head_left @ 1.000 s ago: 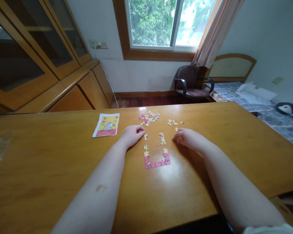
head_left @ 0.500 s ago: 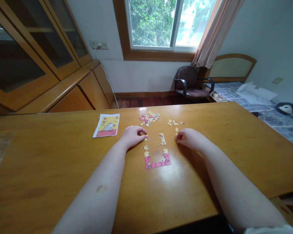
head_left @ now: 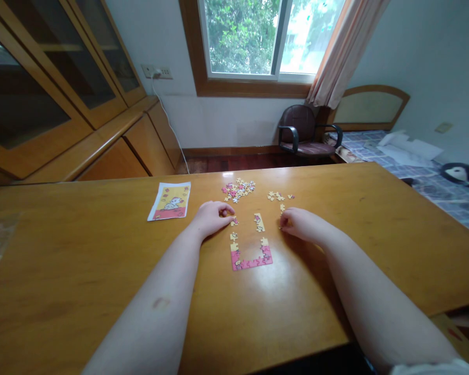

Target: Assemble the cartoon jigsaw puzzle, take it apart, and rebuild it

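My left hand (head_left: pixel 213 216) rests on the table with thumb and fingers curled in at a small yellow and pink puzzle piece (head_left: pixel 235 222). My right hand (head_left: pixel 300 223) is closed in a pinch, a puzzle piece (head_left: pixel 280 227) barely showing under its fingertips. Between the hands lies a joined yellow strip (head_left: pixel 260 223) of puzzle pieces. Nearer to me sits a U-shaped puzzle border (head_left: pixel 252 264), mostly pink with yellow upper ends. A single yellow piece (head_left: pixel 233 236) lies just above its left arm, apart from it. Another yellow piece (head_left: pixel 282 207) is beyond my right fingers.
A pile of loose puzzle pieces (head_left: pixel 239 190) lies toward the far table edge, with several yellow pieces (head_left: pixel 275 196) to its right. The picture sheet (head_left: pixel 169 202) is left of my left hand. Clear plastic (head_left: pixel 0 245) lies far left. A chair (head_left: pixel 305 133) stands beyond the table.
My right hand has shifted slightly toward me and left, its fingers more closed over the piece. My left hand stays at its piece. The whole view has moved a little.
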The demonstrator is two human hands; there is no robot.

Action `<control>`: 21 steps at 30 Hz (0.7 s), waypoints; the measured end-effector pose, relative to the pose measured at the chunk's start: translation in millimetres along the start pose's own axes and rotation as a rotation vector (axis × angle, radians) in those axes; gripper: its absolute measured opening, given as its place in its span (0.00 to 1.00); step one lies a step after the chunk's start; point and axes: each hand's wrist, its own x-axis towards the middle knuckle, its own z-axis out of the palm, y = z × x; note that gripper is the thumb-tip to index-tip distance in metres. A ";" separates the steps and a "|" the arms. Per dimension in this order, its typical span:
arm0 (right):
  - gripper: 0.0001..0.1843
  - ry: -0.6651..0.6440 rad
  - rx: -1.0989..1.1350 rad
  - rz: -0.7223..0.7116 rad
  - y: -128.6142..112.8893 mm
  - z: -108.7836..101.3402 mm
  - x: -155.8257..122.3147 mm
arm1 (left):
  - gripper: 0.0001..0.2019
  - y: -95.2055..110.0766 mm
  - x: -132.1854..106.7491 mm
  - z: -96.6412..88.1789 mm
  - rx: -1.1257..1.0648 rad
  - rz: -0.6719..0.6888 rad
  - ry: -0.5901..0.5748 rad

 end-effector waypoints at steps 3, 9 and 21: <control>0.06 -0.020 0.017 0.004 -1.9 0.0 -0.5 | 0.12 -1.1 0.4 0.5 0.003 -0.001 -0.003; 0.09 0.012 0.076 0.034 1.0 -4.7 -1.1 | 0.12 1.1 0.2 -0.5 -0.008 -0.006 -0.005; 0.16 -0.100 0.155 -0.018 8.2 -9.9 -0.1 | 0.12 4.5 -1.2 -2.6 -0.028 -0.015 -0.011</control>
